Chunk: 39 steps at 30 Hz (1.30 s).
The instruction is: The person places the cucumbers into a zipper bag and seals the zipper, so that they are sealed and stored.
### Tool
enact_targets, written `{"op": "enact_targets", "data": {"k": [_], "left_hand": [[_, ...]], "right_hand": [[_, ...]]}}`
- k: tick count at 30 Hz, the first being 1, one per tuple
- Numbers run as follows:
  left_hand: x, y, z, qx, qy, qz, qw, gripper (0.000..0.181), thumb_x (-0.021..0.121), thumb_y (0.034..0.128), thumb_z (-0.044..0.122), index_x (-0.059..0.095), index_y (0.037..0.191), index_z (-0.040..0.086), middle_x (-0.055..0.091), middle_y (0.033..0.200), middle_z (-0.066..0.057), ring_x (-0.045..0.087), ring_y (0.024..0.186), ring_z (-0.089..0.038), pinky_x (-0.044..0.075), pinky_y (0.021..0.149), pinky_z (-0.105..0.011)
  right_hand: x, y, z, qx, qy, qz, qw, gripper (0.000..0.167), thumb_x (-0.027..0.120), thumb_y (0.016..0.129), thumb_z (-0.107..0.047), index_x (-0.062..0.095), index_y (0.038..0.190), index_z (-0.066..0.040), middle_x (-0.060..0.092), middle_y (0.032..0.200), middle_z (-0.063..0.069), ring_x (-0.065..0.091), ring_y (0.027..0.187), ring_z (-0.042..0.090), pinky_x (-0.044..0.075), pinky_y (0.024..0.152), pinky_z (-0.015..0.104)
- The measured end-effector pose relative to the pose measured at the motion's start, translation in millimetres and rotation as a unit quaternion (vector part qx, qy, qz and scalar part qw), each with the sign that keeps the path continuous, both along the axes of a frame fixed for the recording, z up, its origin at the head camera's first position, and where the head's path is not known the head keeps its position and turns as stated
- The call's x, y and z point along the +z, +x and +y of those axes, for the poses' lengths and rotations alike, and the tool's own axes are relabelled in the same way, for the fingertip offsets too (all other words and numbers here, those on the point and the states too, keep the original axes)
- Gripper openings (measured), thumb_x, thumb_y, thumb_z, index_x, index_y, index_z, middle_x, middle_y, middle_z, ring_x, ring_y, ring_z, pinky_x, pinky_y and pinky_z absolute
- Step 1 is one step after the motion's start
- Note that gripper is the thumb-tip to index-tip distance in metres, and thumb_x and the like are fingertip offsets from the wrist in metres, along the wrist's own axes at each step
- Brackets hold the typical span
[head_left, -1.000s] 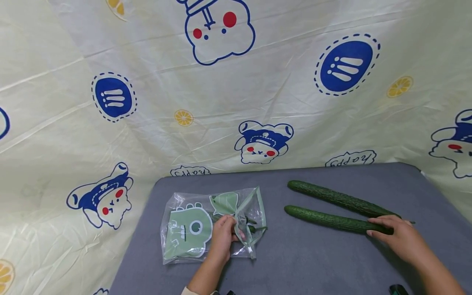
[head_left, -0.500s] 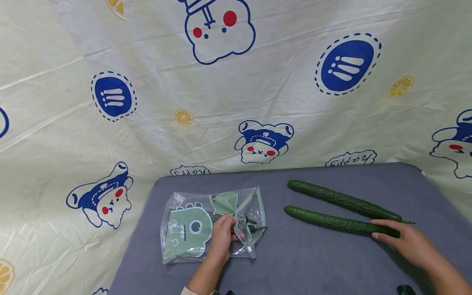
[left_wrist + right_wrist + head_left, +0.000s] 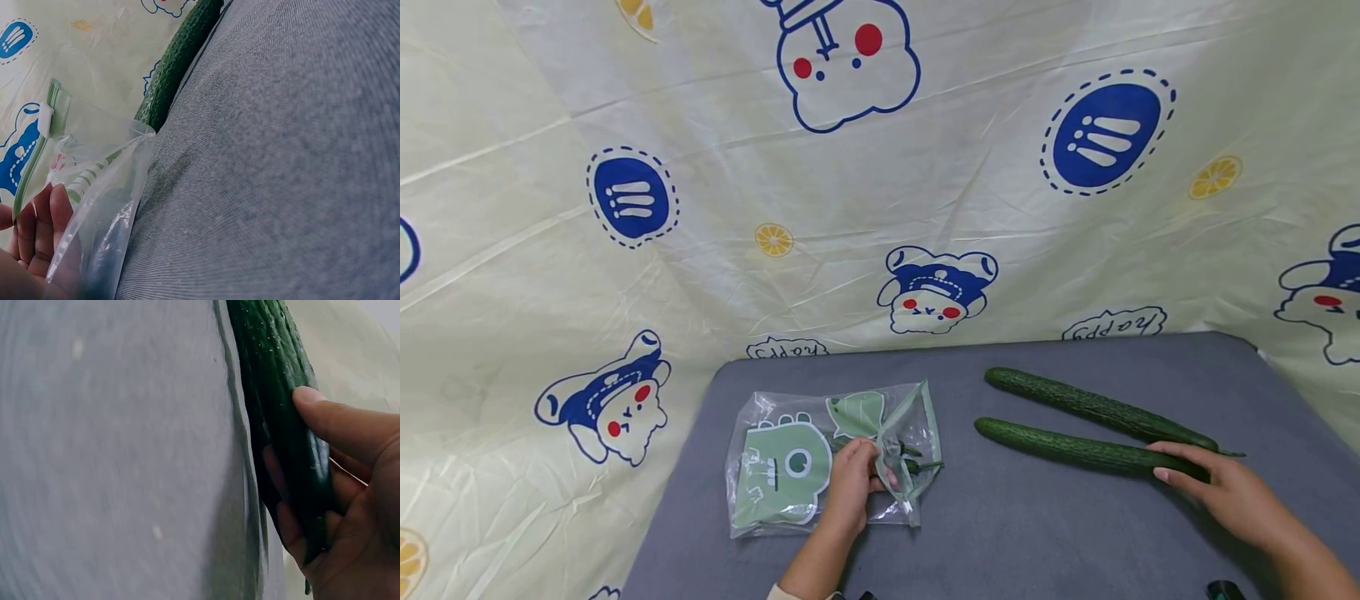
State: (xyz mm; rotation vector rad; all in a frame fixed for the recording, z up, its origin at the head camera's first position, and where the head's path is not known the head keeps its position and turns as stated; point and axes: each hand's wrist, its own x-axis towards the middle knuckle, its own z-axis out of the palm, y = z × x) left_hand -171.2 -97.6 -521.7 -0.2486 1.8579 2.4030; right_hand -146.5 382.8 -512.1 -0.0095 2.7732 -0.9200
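Two long dark green cucumbers lie on the right half of the table. My right hand (image 3: 1236, 487) grips the stem end of the nearer cucumber (image 3: 1067, 446); the right wrist view has the thumb on one side of this cucumber (image 3: 281, 381) and fingers curled beneath. Just behind it is the farther cucumber (image 3: 1075, 400), untouched. At the left, a clear zip bag (image 3: 782, 479) with a green cartoon print lies flat, thin green stems showing at its mouth. My left hand (image 3: 852, 479) pinches the bag's green zip edge (image 3: 31, 169); the bag's contents are mostly hidden.
The grey cloth-covered table (image 3: 1000, 542) ends at a patterned white curtain (image 3: 715, 292) at the back. A dark object (image 3: 1225, 590) shows near the bottom right edge, cut off by the frame.
My right hand has shifted slightly right along the nearer cucumber toward its end, and that cucumber has turned a little. The left hand and the bag stay put.
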Motion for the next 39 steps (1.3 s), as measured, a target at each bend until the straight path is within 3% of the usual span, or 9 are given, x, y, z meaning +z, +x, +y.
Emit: {"op": "enact_targets", "data": {"k": [3,5,8,15,22,29,34,39], "left_hand": [[-0.1,-0.1,-0.1,-0.002,0.002,-0.002,1.0,0.015,0.044,0.091,0.004,0.051,0.078,0.008,0.057,0.06,0.001,0.06,0.051,-0.012,0.054,0.052,-0.025],[0.4,-0.1,0.4,-0.001,0.002,-0.001,1.0,0.015,0.045,0.0913,0.004,0.051,0.079,0.008,0.057,0.06,0.001,0.06,0.051,-0.013,0.054,0.052,-0.025],[0.3,-0.2,1.3,-0.001,0.004,0.001,1.0,0.015,0.045,0.0925,0.006,0.053,0.08,0.007,0.057,0.061,0.001,0.06,0.052,-0.013,0.054,0.052,-0.025],[2.0,-1.1,2.4,0.005,-0.001,-0.007,1.0,0.013,0.046,0.092,0.005,0.052,0.08,0.007,0.058,0.061,0.0,0.06,0.052,-0.012,0.054,0.052,-0.025],[2.2,-0.8,2.5,0.007,0.002,-0.007,0.9999,0.012,0.045,0.0919,0.004,0.052,0.082,0.006,0.058,0.06,0.0,0.06,0.051,-0.012,0.055,0.052,-0.025],[2.3,0.0,1.7,0.011,0.0,-0.001,0.9999,0.014,0.046,0.0929,0.005,0.052,0.08,0.007,0.057,0.062,0.0,0.059,0.052,-0.012,0.054,0.053,-0.024],[3.1,0.6,1.4,0.008,0.0,0.001,1.0,0.014,0.046,0.0937,0.005,0.053,0.082,0.006,0.056,0.062,0.001,0.059,0.052,-0.012,0.054,0.053,-0.024],[4.0,1.0,2.0,0.003,0.008,0.001,1.0,0.011,0.049,0.0946,0.006,0.058,0.09,0.002,0.057,0.066,0.001,0.058,0.054,-0.011,0.053,0.055,-0.024]], "right_hand": [[0.5,2.9,-5,-0.009,-0.017,0.003,0.9998,0.065,0.051,0.102,-0.053,0.044,0.151,-0.011,0.063,0.095,0.019,0.035,0.047,0.009,0.037,0.045,0.033],[1.3,4.1,-9,-0.016,-0.031,0.002,0.9994,0.065,0.051,0.101,-0.052,0.043,0.152,-0.012,0.052,0.067,0.004,0.031,0.041,0.008,0.037,0.04,0.031],[3.8,4.6,-16,-0.019,-0.047,0.0,0.9987,0.065,0.051,0.101,-0.052,0.043,0.152,-0.011,0.031,0.052,-0.008,0.028,0.04,0.007,0.037,0.038,0.03],[3.8,3.5,-28,-0.017,-0.069,0.024,0.9972,0.061,0.053,0.102,-0.05,0.047,0.149,-0.011,0.028,0.054,-0.01,0.023,0.04,0.004,0.036,0.037,0.029],[4.5,2.5,-40,-0.013,-0.088,0.017,0.9959,0.059,0.054,0.101,-0.049,0.048,0.149,-0.015,0.027,0.053,-0.01,0.024,0.041,0.005,0.037,0.038,0.03],[3.4,-2.2,-55,-0.009,-0.112,0.011,0.9937,0.058,0.055,0.101,-0.048,0.049,0.148,-0.015,0.043,0.057,-0.007,0.024,0.041,0.006,0.037,0.038,0.03],[5.4,-6.0,-63,-0.003,-0.116,0.012,0.9932,0.058,0.056,0.1,-0.049,0.05,0.148,-0.017,0.033,0.055,-0.008,0.024,0.041,0.006,0.036,0.038,0.031],[7.6,-9.6,-71,0.006,-0.122,0.019,0.9923,0.056,0.058,0.1,-0.047,0.052,0.146,-0.017,0.052,0.07,-0.002,0.026,0.042,0.006,0.037,0.04,0.031]]}}
